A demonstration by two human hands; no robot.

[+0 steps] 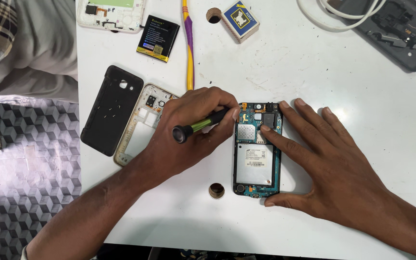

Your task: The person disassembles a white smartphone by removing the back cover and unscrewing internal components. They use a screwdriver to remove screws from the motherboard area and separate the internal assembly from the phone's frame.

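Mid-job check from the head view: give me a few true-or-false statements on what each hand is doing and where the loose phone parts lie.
1. The left hand holds a green-handled screwdriver. True.
2. The right hand is lifted clear of the opened phone. False: its fingers rest on the phone's top and its thumb at the bottom edge.
3. The black back cover lies left of the opened phone. True.
4. The loose battery sits inside the opened phone. False: it lies apart, near the table's far edge.
5. The matchbox lies under the right hand. False: it lies at the far edge.
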